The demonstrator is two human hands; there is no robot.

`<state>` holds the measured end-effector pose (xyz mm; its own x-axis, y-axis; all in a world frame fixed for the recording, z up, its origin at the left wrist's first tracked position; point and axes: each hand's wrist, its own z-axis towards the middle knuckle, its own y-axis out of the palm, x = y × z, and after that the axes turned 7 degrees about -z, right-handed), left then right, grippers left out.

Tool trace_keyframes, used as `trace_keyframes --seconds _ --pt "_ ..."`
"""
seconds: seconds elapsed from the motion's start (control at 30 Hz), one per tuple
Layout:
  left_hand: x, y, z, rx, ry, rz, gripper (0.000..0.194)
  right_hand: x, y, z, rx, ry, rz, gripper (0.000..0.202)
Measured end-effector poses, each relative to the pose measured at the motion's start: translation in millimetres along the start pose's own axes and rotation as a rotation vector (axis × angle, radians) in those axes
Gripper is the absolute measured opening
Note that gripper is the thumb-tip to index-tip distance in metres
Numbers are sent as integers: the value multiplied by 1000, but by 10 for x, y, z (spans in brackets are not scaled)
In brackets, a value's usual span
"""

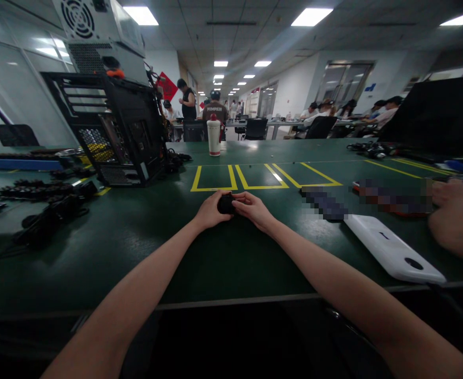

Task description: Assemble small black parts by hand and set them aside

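Both my hands meet over the green table [231,263], around a small dark rounded object [225,204] whose kind I cannot make out. My left hand [211,210] wraps its fingers and thumb round the left side of it. From the right, the fingers of my right hand [253,209] are pinched against the same object. Just beyond the hands, yellow tape outlines [213,189] mark the tabletop.
A black computer case [127,126] with a power supply [97,26] on top stands at left, near black cables [53,216]. A white bottle [213,138] stands behind. At right lie a white phone-shaped device [389,247] and another person's arm [458,221]; a dark monitor [440,116] is behind.
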<state>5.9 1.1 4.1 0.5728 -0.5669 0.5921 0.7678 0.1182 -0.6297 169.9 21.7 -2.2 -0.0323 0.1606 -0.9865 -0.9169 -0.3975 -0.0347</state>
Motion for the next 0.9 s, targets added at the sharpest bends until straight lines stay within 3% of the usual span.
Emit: trace_keyframes --seconds 0.2,0.37,0.6,0.9 --pt "9 -3 -3 -4 1 1 58 28 -22 35 -33 53 34 36" --pt "-1 -1 -3 -2 30 -10 63 9 -33 -9 -54 -54 -6 38" --pt "1 -6 -5 -6 32 -29 62 -26 7 -27 -18 30 46 25" --pt "-24 3 -5 2 41 -26 60 31 -15 38 -26 42 36 33"
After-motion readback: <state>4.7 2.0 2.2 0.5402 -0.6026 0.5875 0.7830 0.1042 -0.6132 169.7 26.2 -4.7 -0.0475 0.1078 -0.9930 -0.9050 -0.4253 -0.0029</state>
